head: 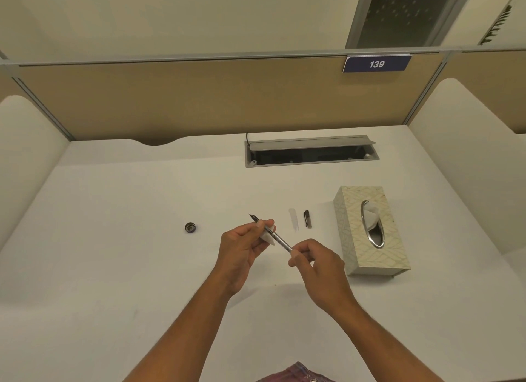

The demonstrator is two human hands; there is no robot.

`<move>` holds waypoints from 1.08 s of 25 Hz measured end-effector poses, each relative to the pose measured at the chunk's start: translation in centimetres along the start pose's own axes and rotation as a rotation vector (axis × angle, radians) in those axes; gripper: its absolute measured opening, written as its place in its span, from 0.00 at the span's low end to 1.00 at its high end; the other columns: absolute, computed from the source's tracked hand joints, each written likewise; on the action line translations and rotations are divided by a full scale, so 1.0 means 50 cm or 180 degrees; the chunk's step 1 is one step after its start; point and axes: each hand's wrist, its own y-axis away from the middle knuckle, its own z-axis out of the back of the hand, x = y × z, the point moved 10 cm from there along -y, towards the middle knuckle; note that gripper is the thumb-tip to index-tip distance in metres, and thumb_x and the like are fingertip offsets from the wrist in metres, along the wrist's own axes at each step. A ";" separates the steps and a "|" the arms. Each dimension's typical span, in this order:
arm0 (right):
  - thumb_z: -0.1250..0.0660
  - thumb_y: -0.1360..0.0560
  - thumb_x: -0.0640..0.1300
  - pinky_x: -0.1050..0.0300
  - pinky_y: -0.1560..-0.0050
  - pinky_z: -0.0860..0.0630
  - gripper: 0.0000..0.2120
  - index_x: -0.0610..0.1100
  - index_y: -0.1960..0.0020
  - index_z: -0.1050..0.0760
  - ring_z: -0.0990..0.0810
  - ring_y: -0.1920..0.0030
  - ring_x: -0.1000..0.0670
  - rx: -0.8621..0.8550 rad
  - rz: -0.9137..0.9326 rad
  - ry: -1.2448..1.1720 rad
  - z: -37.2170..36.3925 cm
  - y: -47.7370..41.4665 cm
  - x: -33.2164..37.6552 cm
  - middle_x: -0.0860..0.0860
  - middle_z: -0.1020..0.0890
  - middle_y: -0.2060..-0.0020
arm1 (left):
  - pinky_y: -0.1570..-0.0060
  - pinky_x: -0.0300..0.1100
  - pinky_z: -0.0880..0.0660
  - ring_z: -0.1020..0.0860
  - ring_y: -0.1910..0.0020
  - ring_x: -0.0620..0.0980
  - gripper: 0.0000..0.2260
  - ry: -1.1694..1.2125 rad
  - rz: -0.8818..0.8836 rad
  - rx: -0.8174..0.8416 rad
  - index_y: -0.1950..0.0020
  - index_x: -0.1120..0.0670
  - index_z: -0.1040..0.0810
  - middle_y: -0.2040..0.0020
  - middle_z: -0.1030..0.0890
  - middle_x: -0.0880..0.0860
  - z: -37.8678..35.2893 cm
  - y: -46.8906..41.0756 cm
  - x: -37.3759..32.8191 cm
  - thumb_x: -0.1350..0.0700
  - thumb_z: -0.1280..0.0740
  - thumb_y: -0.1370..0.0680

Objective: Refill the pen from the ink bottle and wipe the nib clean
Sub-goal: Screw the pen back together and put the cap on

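Head view: above the white desk [113, 239], the left hand [242, 249] pinches the pen [273, 233] near its nib, which points to 11 o'clock, with a scrap of tissue [269, 236] half hidden under the fingers. The right hand [318, 263] grips the pen's rear end, covering it. A bottle cap [190, 227] lies at 9 o'clock. At 2 o'clock lie a faint clear barrel [293, 218], a dark pen cap [307, 218] and a tissue box [370, 230].

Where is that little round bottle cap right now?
The bottle cap lies alone on the white desk, left of the left hand.
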 end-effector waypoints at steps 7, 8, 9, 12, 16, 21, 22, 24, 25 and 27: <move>0.32 0.19 0.50 0.49 0.51 0.21 0.05 0.55 0.53 0.21 0.17 0.57 0.60 -0.0052 0.0052 -0.0083 -0.003 -0.007 0.011 0.60 0.14 0.62 | 0.37 0.47 0.16 0.13 0.35 0.56 0.11 -0.0015 -0.0001 0.0125 0.42 0.59 0.10 0.38 0.10 0.58 -0.017 0.003 0.003 0.56 0.30 0.15; 0.30 0.21 0.52 0.50 0.51 0.21 0.03 0.55 0.53 0.20 0.17 0.57 0.59 -0.0042 0.0048 -0.0068 -0.004 -0.007 0.013 0.59 0.14 0.62 | 0.38 0.46 0.16 0.13 0.36 0.56 0.11 0.0002 -0.0002 0.0120 0.42 0.59 0.10 0.38 0.10 0.58 -0.017 0.003 0.001 0.57 0.30 0.15; 0.28 0.23 0.53 0.49 0.50 0.20 0.03 0.55 0.52 0.19 0.17 0.58 0.58 -0.0021 0.0031 -0.0036 -0.006 -0.005 0.015 0.59 0.15 0.62 | 0.39 0.44 0.15 0.13 0.36 0.56 0.10 0.0015 0.0001 0.0116 0.42 0.59 0.10 0.38 0.10 0.58 -0.017 0.003 0.001 0.57 0.30 0.15; 0.25 0.24 0.52 0.43 0.43 0.21 0.05 0.55 0.52 0.20 0.18 0.57 0.55 0.0003 0.0058 0.0146 -0.013 0.001 0.019 0.60 0.16 0.61 | 0.42 0.43 0.15 0.13 0.36 0.56 0.10 0.0091 0.0031 0.0116 0.42 0.61 0.10 0.38 0.11 0.59 -0.021 0.002 0.003 0.58 0.30 0.15; 0.30 0.20 0.51 0.41 0.44 0.22 0.03 0.53 0.48 0.19 0.20 0.58 0.55 -0.0101 0.0285 0.0330 -0.012 0.004 0.039 0.59 0.17 0.58 | 0.41 0.44 0.15 0.13 0.35 0.57 0.11 0.0161 0.0049 0.0154 0.41 0.63 0.11 0.37 0.11 0.60 -0.022 0.001 0.005 0.58 0.31 0.15; 0.36 0.17 0.50 0.45 0.50 0.20 0.10 0.49 0.49 0.17 0.20 0.60 0.54 -0.0037 0.0403 0.0350 -0.020 0.004 0.045 0.57 0.17 0.61 | 0.37 0.47 0.16 0.14 0.34 0.57 0.11 0.0246 0.0069 0.0201 0.40 0.62 0.11 0.36 0.11 0.60 -0.026 -0.004 0.005 0.57 0.30 0.15; 0.36 0.17 0.50 0.46 0.51 0.20 0.10 0.49 0.50 0.17 0.20 0.61 0.54 -0.0029 0.0411 0.0320 -0.021 0.003 0.044 0.56 0.17 0.62 | 0.37 0.47 0.16 0.14 0.34 0.57 0.11 0.0255 0.0070 0.0208 0.40 0.61 0.11 0.36 0.11 0.60 -0.026 -0.004 0.005 0.57 0.30 0.15; 0.33 0.18 0.50 0.48 0.52 0.19 0.08 0.49 0.46 0.17 0.19 0.60 0.54 -0.0049 0.0386 0.0266 -0.021 0.002 0.042 0.56 0.16 0.61 | 0.37 0.47 0.16 0.14 0.34 0.57 0.12 0.0245 0.0063 0.0208 0.40 0.61 0.11 0.37 0.11 0.61 -0.026 -0.003 0.007 0.56 0.30 0.16; 0.32 0.19 0.51 0.51 0.51 0.18 0.07 0.50 0.44 0.18 0.18 0.59 0.54 -0.0069 0.0370 0.0266 -0.020 0.003 0.040 0.56 0.16 0.60 | 0.37 0.47 0.16 0.14 0.34 0.58 0.12 0.0234 0.0059 0.0198 0.40 0.61 0.11 0.37 0.11 0.61 -0.026 -0.003 0.007 0.56 0.30 0.16; 0.30 0.20 0.52 0.54 0.50 0.20 0.08 0.52 0.42 0.20 0.18 0.58 0.55 -0.0106 0.0323 0.0308 -0.019 0.003 0.034 0.58 0.17 0.60 | 0.37 0.48 0.16 0.14 0.34 0.58 0.11 0.0230 0.0053 0.0173 0.40 0.61 0.11 0.37 0.11 0.61 -0.024 -0.003 0.008 0.57 0.30 0.16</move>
